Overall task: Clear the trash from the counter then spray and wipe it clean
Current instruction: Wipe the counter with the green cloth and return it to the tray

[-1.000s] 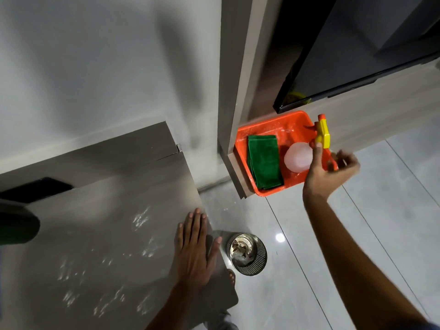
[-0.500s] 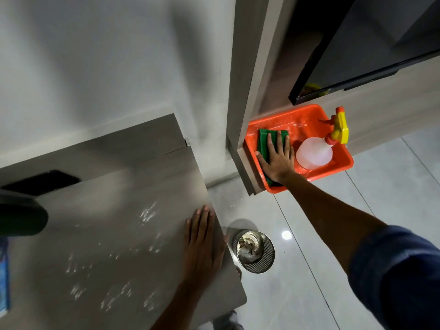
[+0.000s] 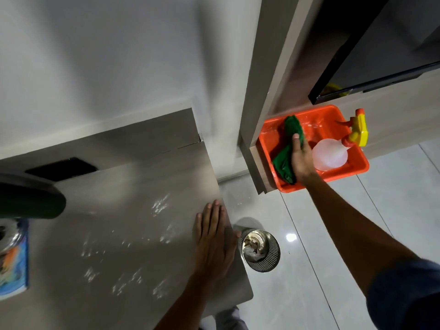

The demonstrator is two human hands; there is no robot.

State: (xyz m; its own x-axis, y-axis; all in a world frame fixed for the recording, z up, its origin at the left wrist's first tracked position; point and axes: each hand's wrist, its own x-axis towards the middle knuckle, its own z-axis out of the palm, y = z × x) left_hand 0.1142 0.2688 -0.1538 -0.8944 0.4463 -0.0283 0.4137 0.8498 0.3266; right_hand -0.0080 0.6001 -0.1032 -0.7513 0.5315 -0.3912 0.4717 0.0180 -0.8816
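The grey counter (image 3: 114, 225) fills the lower left and carries wet spray droplets (image 3: 159, 206). My left hand (image 3: 214, 244) lies flat on its right edge, fingers together, holding nothing. An orange tray (image 3: 331, 115) sits on a ledge at the right. Inside it my right hand (image 3: 301, 156) grips a green cloth (image 3: 285, 148), which is bunched and lifted off the tray floor. Beside the hand in the tray lies a clear spray bottle (image 3: 329, 157) with a yellow and orange trigger head (image 3: 357, 129).
A round metal bin (image 3: 260, 250) with crumpled trash stands on the tiled floor just right of the counter. A dark rounded object (image 3: 31, 198) and a blue packet (image 3: 14, 260) sit at the counter's left. A black screen (image 3: 381, 44) hangs above the tray.
One second ago my right hand was at the spray bottle. It then moved left onto the flat cloth and has now gathered and lifted it. My left hand stayed put.
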